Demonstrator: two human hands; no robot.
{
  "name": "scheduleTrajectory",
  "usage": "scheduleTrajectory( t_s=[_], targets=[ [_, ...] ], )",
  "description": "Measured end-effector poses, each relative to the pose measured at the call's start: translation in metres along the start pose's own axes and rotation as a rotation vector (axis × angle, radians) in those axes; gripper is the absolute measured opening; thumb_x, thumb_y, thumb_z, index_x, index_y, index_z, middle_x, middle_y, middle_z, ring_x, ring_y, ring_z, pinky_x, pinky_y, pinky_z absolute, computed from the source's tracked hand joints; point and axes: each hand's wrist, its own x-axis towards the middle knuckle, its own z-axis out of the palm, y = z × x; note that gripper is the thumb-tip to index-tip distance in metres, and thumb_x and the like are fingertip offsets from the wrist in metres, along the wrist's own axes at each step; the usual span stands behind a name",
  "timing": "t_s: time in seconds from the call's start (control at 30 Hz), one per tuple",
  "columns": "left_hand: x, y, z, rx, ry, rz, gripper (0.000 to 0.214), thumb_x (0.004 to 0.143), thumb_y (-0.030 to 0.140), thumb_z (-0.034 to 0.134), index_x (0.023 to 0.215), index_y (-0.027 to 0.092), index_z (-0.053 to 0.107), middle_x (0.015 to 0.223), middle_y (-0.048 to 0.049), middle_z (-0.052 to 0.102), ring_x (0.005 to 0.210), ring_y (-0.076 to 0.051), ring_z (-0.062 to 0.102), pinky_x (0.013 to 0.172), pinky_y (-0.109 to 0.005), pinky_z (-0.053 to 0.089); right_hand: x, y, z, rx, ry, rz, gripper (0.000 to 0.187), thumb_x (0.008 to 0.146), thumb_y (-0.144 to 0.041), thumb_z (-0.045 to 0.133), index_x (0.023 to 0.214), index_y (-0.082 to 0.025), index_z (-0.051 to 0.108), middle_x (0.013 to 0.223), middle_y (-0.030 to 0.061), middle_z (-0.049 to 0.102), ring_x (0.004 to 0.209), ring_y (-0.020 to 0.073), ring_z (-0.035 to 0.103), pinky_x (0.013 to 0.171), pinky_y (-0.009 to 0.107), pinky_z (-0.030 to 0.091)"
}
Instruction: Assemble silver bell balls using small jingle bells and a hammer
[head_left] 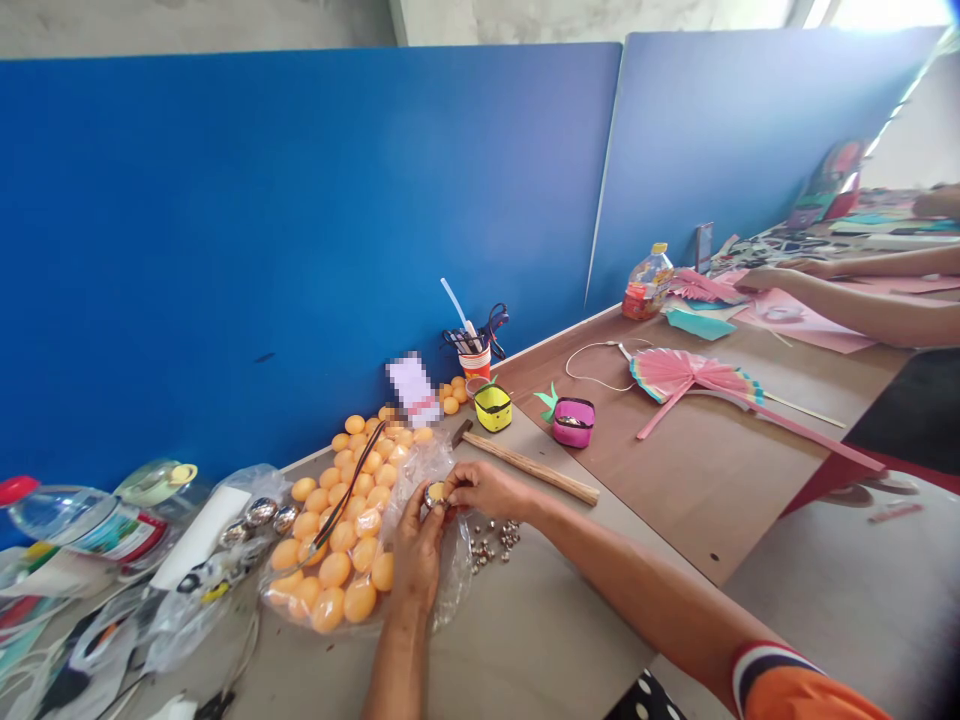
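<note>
My left hand (418, 545) has its fingers closed around a small round silver piece (435, 494) with a pale orange middle; its exact kind I cannot make out. From the other side, the fingertips of my right hand (484, 490) pinch the same piece at its edge. Beneath and beside my left hand lies a clear plastic bag (450, 570). Many orange balls (335, 568) like ping-pong balls are heaped to its left. Several small silver beads or bells (495, 540) are scattered on the table below my right hand. Behind that hand lies a hammer (532, 467) with a wooden handle.
Small yellow (493, 410) and magenta boxes (574, 424) stand beyond the hammer, near a cup of tools (474, 362). Bottles (90, 525), silver balls (261, 512) and bags crowd the left. A blue partition (300, 250) borders the table. Another person's arms (847, 300) work at right near pink paper fans (675, 375).
</note>
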Motion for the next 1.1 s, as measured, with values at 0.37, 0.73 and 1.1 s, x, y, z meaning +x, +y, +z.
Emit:
scheduleTrajectory(
  t_s=[0.37, 0.73, 1.1],
  targets=[
    [0.005, -0.011, -0.007, 0.154, 0.016, 0.041, 0.052, 0.081, 0.047, 0.073, 0.126, 0.022, 0.066, 0.131, -0.0109, 0.068, 0.126, -0.031, 0.058, 0.107, -0.044, 0.046, 0.000, 0.001, 0.002, 0.028, 0.053, 0.053, 0.009, 0.072, -0.010, 0.068, 0.069, -0.016, 0.062, 0.061, -0.0031, 0.061, 0.058, 0.0112, 0.055, 0.061, 0.024, 0.044],
    [0.001, -0.006, -0.004, 0.217, 0.069, 0.076, 0.054, 0.077, 0.047, 0.077, 0.124, 0.022, 0.068, 0.121, -0.0107, 0.072, 0.117, -0.030, 0.063, 0.101, -0.043, 0.049, -0.002, -0.003, 0.010, 0.055, 0.145, 0.112, 0.019, 0.075, -0.002, 0.063, 0.071, -0.019, 0.054, 0.054, -0.0053, 0.060, 0.054, 0.0111, 0.057, 0.058, 0.022, 0.046],
    [-0.001, -0.002, -0.003, 0.185, 0.045, 0.066, 0.052, 0.075, 0.043, 0.078, 0.122, 0.023, 0.068, 0.124, -0.0105, 0.071, 0.116, -0.029, 0.063, 0.098, -0.040, 0.050, 0.002, 0.003, 0.014, 0.064, 0.172, 0.131, 0.019, 0.075, -0.006, 0.064, 0.070, -0.019, 0.052, 0.052, -0.0057, 0.060, 0.052, 0.0115, 0.057, 0.055, 0.022, 0.044]
  ],
)
